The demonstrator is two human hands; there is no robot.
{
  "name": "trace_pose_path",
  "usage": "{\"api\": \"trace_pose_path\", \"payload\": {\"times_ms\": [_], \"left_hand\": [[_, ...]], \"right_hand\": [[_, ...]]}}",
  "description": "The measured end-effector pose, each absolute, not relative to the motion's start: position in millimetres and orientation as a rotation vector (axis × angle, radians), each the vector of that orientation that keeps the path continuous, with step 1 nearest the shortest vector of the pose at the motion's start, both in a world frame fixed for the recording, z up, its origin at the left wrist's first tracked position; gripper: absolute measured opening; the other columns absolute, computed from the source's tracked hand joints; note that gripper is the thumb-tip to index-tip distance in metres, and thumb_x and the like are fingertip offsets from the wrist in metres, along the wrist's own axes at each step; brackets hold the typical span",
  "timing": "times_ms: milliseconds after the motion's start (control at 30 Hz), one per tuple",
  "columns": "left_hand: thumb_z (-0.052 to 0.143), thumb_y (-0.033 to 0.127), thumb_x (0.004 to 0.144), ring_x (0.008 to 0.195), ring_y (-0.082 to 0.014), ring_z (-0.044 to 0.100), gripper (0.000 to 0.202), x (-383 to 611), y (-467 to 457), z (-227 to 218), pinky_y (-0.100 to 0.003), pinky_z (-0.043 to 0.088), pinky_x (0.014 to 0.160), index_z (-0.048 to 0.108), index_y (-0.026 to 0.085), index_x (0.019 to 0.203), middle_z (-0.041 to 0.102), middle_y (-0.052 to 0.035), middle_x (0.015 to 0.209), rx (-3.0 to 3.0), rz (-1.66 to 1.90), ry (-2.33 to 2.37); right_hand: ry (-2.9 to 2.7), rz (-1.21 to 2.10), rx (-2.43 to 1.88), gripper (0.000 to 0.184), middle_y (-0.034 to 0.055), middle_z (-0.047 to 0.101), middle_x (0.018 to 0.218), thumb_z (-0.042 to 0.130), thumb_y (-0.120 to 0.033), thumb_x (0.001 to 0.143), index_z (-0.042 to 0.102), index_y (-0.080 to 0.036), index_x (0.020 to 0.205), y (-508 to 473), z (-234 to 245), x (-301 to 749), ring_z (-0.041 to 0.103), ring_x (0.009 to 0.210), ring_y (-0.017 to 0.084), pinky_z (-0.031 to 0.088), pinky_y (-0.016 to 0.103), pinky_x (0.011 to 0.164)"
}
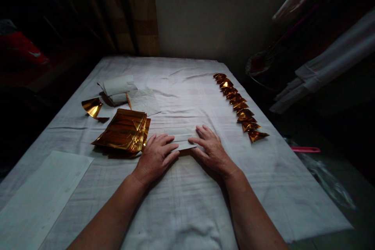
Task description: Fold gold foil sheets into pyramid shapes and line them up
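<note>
A pale sheet of paper [182, 136] with creases across it lies on the table between my hands. My left hand [158, 152] rests on its left side, fingers stretched out and spread. On the right side, my right hand [209, 146] lies with its fingers apart, the tips on the paper. Part of the sheet is hidden under my fingers. Just left of my left hand is a stack of gold foil sheets [123, 129]. A row of folded gold foil pieces [238, 105] runs along the right side of the table.
Behind the stack lie a curled pale sheet [117, 86], a flat pale sheet [144, 100] and a curled gold foil piece [92, 107]. A large white sheet [43, 195] is at the front left. Beyond the right edge are a pink handle [306, 149] and hanging cloth [331, 58].
</note>
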State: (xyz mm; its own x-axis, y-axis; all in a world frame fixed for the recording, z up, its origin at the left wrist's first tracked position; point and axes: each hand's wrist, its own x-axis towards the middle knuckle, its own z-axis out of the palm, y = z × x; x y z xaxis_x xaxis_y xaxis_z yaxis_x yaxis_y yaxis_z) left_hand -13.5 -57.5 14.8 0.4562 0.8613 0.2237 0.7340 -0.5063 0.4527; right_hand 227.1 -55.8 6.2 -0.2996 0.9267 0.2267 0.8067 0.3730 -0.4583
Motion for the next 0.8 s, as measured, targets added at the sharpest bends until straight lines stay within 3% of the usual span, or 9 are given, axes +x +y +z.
{"api": "trace_pose_path", "payload": {"times_ms": [300,467,600,800], "left_hand": [[0.053,0.033,0.095,0.118,-0.0266,0.061,0.022,-12,-56,15,-0.058,0.035,0.109,0.073,0.025,0.096,0.072,-0.0063,0.118,2.344,0.721,1.387],[0.054,0.029,0.094,0.102,-0.0224,0.066,0.02,-10,-50,13,-0.048,0.044,0.101,0.07,0.022,0.085,0.074,-0.0059,0.104,2.306,0.846,1.388],[0.056,0.027,0.092,0.096,-0.0219,0.066,0.018,-7,-47,12,-0.044,0.048,0.094,0.07,0.021,0.081,0.075,-0.0061,0.097,2.303,0.922,1.377],[0.06,0.029,0.09,0.096,-0.0227,0.066,0.014,-13,-47,16,-0.045,0.047,0.094,0.068,0.022,0.081,0.074,-0.0057,0.1,2.269,0.9,1.321]], "right_hand": [[-1.977,0.337,-1.54,0.013,0.0073,0.066,0.129,0.065,-0.03,0.086,0.078,-0.03,0.09,-54,0,214,0.047,0.133,0.031,0.032,0.056,0.108],[-1.854,0.308,-1.583,0.014,0.0088,0.068,0.124,0.062,-0.03,0.086,0.074,-0.026,0.081,-52,-1,208,0.052,0.128,0.03,0.034,0.055,0.107],[-1.812,0.306,-1.57,0.011,0.0081,0.067,0.126,0.064,-0.031,0.083,0.073,-0.026,0.084,-52,1,201,0.052,0.128,0.029,0.033,0.054,0.108],[-1.843,0.37,-1.573,0.01,0.0057,0.069,0.123,0.068,-0.031,0.081,0.077,-0.03,0.086,-53,-1,200,0.05,0.129,0.031,0.03,0.057,0.108]]}}
